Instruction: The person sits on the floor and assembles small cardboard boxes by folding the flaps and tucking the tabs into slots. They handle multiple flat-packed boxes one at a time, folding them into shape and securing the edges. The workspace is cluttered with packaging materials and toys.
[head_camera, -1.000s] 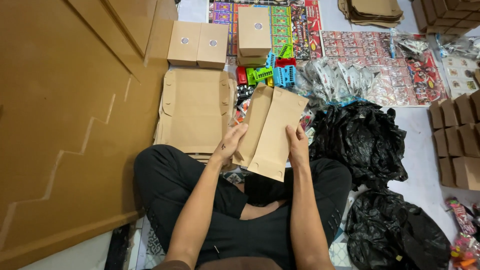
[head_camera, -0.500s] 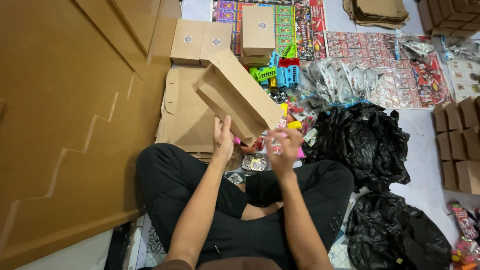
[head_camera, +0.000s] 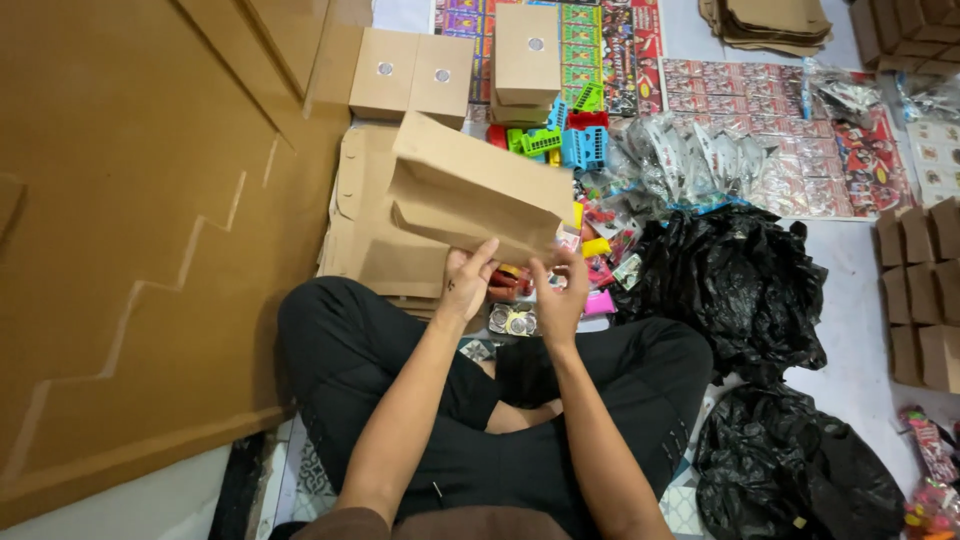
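In the head view, the person sits cross-legged on the floor (head_camera: 860, 300), black trousers filling the lower middle of the picture. Both hands are raised in front of the knees and hold a brown cardboard box (head_camera: 480, 190), partly folded and tilted, its long body running up and to the left from the hands. The left hand (head_camera: 468, 283) grips the box's lower edge, fingers closed on the cardboard with the thumb on the near side. The right hand (head_camera: 560, 295) is at the box's lower right corner, fingers curled against that end; whether they pinch the cardboard or only touch it cannot be told.

Beneath the held box lies a stack of flat cardboard blanks (head_camera: 365, 230) on the floor. Just behind it stand two closed brown boxes (head_camera: 412, 75) side by side, and a taller closed box (head_camera: 527, 55) to their right. Small plastic toys (head_camera: 560, 140) in green, blue and red lie just past the box, with more small coloured pieces near the right hand. Crumpled black plastic bags (head_camera: 730, 285) lie to the right, one more near the right knee. A large brown cardboard sheet (head_camera: 140, 240) fills the left side. Printed colourful sheets (head_camera: 780, 100) cover the floor at the top right.
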